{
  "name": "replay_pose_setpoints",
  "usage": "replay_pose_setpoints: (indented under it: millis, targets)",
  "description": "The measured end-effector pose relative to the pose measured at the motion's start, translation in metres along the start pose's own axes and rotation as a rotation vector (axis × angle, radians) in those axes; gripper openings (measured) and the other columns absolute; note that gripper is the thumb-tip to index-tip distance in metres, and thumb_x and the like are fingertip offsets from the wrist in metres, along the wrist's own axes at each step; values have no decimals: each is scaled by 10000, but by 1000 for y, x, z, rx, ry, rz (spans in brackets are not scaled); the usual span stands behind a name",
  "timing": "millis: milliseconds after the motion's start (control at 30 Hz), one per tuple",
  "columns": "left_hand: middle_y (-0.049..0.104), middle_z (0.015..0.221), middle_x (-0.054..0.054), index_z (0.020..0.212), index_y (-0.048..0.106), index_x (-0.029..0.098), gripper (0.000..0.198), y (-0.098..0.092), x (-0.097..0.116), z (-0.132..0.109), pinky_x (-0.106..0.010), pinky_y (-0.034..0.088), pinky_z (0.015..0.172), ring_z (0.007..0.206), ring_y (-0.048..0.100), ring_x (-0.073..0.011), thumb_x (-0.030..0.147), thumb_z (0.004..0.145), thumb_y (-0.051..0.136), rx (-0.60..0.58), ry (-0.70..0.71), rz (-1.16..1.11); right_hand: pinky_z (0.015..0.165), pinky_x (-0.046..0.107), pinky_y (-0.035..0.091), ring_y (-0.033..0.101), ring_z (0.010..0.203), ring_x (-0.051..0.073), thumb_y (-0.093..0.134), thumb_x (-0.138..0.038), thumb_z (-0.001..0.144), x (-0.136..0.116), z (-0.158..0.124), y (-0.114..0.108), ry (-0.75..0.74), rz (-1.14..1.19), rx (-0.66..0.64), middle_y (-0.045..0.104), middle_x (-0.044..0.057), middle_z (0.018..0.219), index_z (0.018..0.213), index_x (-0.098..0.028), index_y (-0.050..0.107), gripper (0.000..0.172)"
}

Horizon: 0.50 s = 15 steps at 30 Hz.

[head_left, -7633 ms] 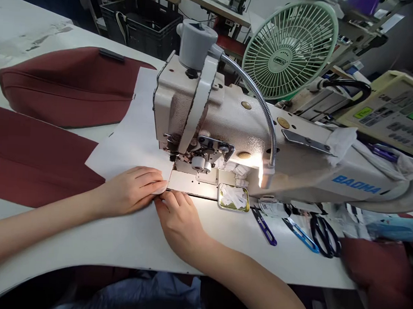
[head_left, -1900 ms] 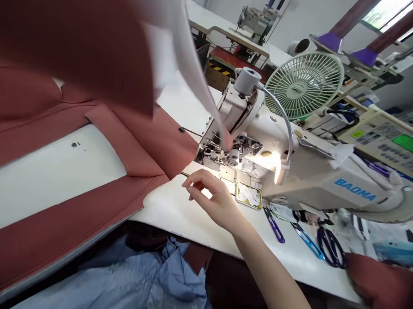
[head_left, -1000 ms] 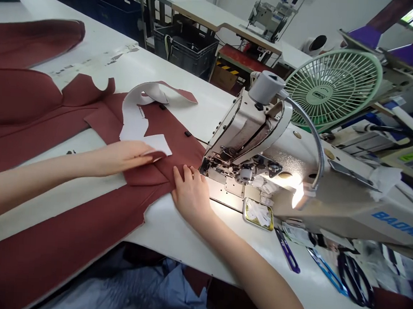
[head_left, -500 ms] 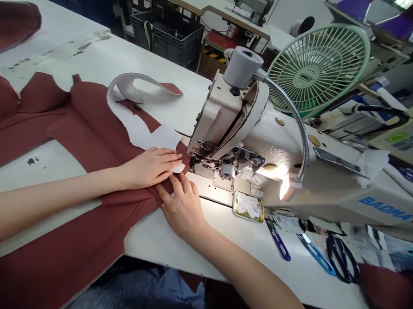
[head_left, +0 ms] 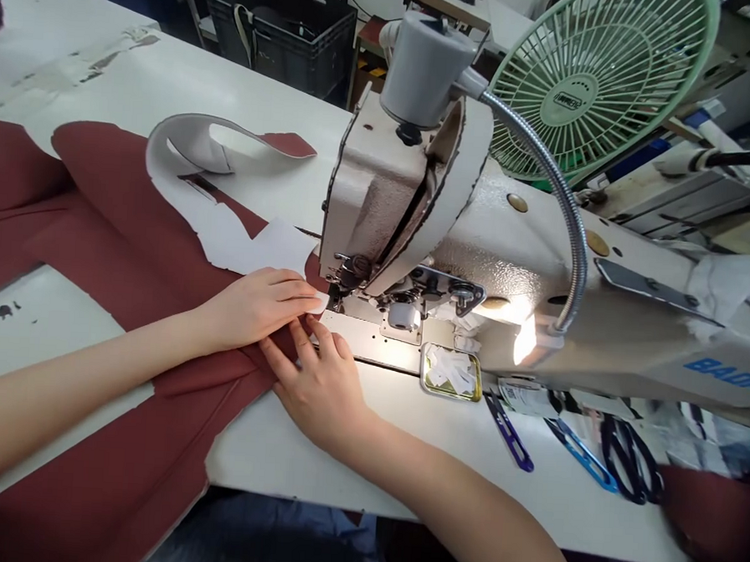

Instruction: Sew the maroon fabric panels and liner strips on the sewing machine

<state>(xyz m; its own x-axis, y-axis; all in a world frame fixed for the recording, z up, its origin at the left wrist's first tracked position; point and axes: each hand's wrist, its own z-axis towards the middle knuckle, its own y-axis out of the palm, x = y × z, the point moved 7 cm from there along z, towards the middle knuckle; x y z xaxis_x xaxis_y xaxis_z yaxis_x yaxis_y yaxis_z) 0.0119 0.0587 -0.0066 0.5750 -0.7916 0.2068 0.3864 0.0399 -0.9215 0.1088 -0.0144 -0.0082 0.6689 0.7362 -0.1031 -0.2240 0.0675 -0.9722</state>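
Observation:
My left hand lies on the dark red fabric, fingers stretched out together, pointing at the sewing machine. A small white tab sticks out at its fingertips, just before the presser foot. My right hand rests below it with fingers somewhat apart and fingertips pressed on the fabric's edge. Under the left hand's palm the fabric folds; both thumbs are partly hidden. A white-backed strip curls on the fabric beyond my left hand, its far end showing red.
Right of the needle area sits a small tin of white scraps. Purple thread snips, blue snips and dark-handled scissors lie farther right. A green fan stands behind the machine, a grey crate beyond the table.
The view has come closer and shifted, so the machine looks larger. Both hands keep nearly the same pose on the fabric, with the white tab still at the left fingertips.

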Motion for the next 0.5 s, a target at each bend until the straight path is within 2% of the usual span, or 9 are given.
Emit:
replay_pose_setpoints:
  millis: [100, 267, 400, 500]
  targets:
    - [685, 1231, -51, 1228, 645, 204, 299, -2, 1, 0, -389, 464, 1029, 1177, 553, -206, 196, 1034, 418, 6, 13, -5, 874, 475, 479, 516, 1260, 381, 450, -263, 1007, -2, -1, 0, -9, -38, 38, 565, 226, 1388, 1486, -249, 437, 479]
    - [668, 1271, -46, 1233, 646, 211, 305, 0, 0, 2, -389, 448, 1048, 1182, 545, -209, 201, 1036, 412, -40, -5, 18, 876, 482, 489, 535, 1257, 384, 450, -249, 1009, -4, -3, 1, -31, -48, 35, 560, 250, 1390, 1465, -228, 468, 457]
    - [671, 1256, -57, 1223, 653, 199, 292, 2, 1, 4, -372, 451, 1025, 1169, 547, -213, 202, 1029, 436, 4, 23, 53, 877, 467, 491, 533, 1269, 374, 486, -271, 1006, 2, -6, 0, -38, -70, 70, 559, 219, 1407, 1447, -276, 504, 441]
    - [680, 1234, -63, 1239, 648, 199, 294, 6, 3, 12, -362, 454, 981, 1138, 561, -219, 192, 1017, 455, -26, 29, 107, 869, 451, 494, 540, 1268, 369, 499, -284, 1006, 11, -9, -2, -46, -82, 67, 566, 196, 1412, 1423, -303, 540, 419]
